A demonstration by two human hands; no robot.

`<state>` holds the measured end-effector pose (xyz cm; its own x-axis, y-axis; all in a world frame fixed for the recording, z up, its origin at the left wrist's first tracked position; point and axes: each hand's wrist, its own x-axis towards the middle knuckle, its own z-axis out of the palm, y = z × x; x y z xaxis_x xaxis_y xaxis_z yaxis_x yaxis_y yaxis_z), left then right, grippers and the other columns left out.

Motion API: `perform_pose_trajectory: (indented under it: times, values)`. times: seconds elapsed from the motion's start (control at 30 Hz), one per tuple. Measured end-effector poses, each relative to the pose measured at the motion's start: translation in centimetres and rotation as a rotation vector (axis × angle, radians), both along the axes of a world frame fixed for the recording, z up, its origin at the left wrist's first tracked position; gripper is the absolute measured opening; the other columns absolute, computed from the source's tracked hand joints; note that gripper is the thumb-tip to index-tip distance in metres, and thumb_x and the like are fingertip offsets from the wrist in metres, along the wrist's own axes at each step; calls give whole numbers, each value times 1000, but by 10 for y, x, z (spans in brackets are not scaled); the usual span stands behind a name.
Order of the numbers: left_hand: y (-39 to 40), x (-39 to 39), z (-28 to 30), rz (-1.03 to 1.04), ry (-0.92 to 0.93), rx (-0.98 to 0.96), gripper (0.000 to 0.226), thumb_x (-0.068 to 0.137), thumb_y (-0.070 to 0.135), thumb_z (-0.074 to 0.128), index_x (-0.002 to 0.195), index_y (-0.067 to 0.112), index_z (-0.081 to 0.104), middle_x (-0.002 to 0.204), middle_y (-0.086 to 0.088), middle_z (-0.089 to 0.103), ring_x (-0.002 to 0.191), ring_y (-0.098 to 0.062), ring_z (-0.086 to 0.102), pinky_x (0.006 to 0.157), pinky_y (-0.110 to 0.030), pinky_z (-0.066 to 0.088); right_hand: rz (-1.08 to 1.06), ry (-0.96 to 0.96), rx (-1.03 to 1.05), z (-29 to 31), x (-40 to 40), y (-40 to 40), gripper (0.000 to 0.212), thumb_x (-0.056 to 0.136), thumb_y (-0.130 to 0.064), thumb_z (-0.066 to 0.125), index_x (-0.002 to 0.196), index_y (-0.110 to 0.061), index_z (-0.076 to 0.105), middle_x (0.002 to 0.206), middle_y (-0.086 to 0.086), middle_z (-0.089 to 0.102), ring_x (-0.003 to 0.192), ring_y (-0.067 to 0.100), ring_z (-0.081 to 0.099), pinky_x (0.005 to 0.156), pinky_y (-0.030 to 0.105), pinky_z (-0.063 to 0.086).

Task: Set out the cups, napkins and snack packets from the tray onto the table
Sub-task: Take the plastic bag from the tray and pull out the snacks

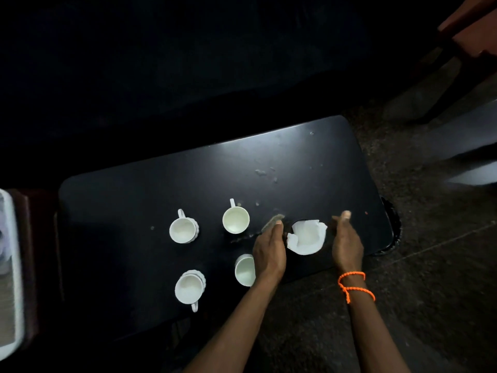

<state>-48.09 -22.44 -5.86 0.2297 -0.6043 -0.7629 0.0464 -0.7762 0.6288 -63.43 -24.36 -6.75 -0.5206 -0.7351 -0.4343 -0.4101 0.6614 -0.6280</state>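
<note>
Four white cups stand on the black table [309, 157]: far left [183, 230], far middle [235, 219], near left [189, 288] and near middle [244, 270], this last one partly behind my left wrist. A white napkin [306, 236] lies cupped in a dark round holder whose rim [304, 220] barely shows. My left hand [269, 250] curls against the holder's left edge. My right hand [347, 242], with an orange cord on its wrist, is at the holder's right side, thumb raised and blurred; its fingertips are hidden. No snack packets are visible.
A white tray [12, 265] shows at the left edge, beside the table. A dark round object [391, 230] sticks out past the table's right end. Smudges and crumbs mark the tabletop. Beyond the table's far edge all is dark; speckled floor lies to the right.
</note>
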Motion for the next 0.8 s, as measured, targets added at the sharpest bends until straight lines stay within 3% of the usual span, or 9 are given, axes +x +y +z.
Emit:
perform_pose_trajectory:
  times: [0.07, 0.13, 0.2, 0.3, 0.37, 0.47, 0.67, 0.8]
  values:
    - [-4, 16, 2, 33, -29, -7, 36, 107, 40, 47, 114, 20, 76, 123, -1, 74, 121, -25, 62, 100, -34, 42, -2, 75, -121, 9, 11, -6, 65, 103, -59, 28, 112, -13, 72, 116, 11, 68, 111, 27, 60, 95, 33, 40]
    - [-10, 36, 4, 69, -41, 15, 34, 106, 45, 48, 88, 26, 70, 95, 8, 70, 102, -24, 61, 87, -33, 39, 75, 121, -233, 20, 31, -17, 58, 102, -57, 32, 94, -15, 71, 93, 4, 64, 101, 29, 60, 88, 37, 44]
    - [-17, 57, 7, 120, -44, 15, 36, 105, 48, 48, 75, 31, 60, 83, 14, 62, 91, -18, 57, 80, -32, 39, 187, 164, -289, 30, 56, -29, 53, 100, -58, 33, 87, -18, 65, 90, 3, 63, 99, 30, 59, 87, 41, 45]
    - [-26, 93, 12, 168, -56, -30, 37, 105, 49, 48, 93, 24, 73, 97, 5, 69, 97, -20, 60, 86, -33, 43, 307, 242, -311, 39, 102, -49, 56, 97, -59, 35, 106, -17, 70, 107, 8, 69, 109, 28, 58, 102, 53, 41]
    - [-32, 118, 14, 219, -68, -46, 40, 105, 49, 49, 86, 21, 71, 91, 1, 70, 96, -26, 64, 87, -36, 47, 396, 256, -321, 43, 138, -61, 55, 96, -60, 35, 108, -19, 70, 109, 5, 69, 109, 25, 58, 106, 50, 36]
    - [-33, 160, 17, 314, -17, -87, 38, 104, 50, 51, 77, 26, 63, 85, 3, 67, 100, -32, 68, 95, -44, 54, 552, 253, -325, 47, 197, -73, 63, 92, -63, 35, 110, -16, 71, 111, 5, 70, 111, 25, 59, 106, 47, 36]
    - [-17, 269, 22, 476, -44, -187, 33, 103, 52, 51, 93, 27, 70, 105, -4, 75, 105, -26, 70, 99, -49, 57, 840, 195, -336, 39, 322, -74, 62, 92, -62, 45, 116, -11, 71, 115, 9, 69, 114, 29, 59, 102, 49, 42]
    - [3, 353, 24, 630, -86, -228, 41, 91, 64, 52, 81, 27, 69, 88, 3, 72, 90, -19, 69, 88, -49, 60, 1027, 175, -345, 34, 407, -59, 51, 94, -54, 58, 117, -11, 71, 117, 12, 68, 116, 30, 58, 101, 45, 44]
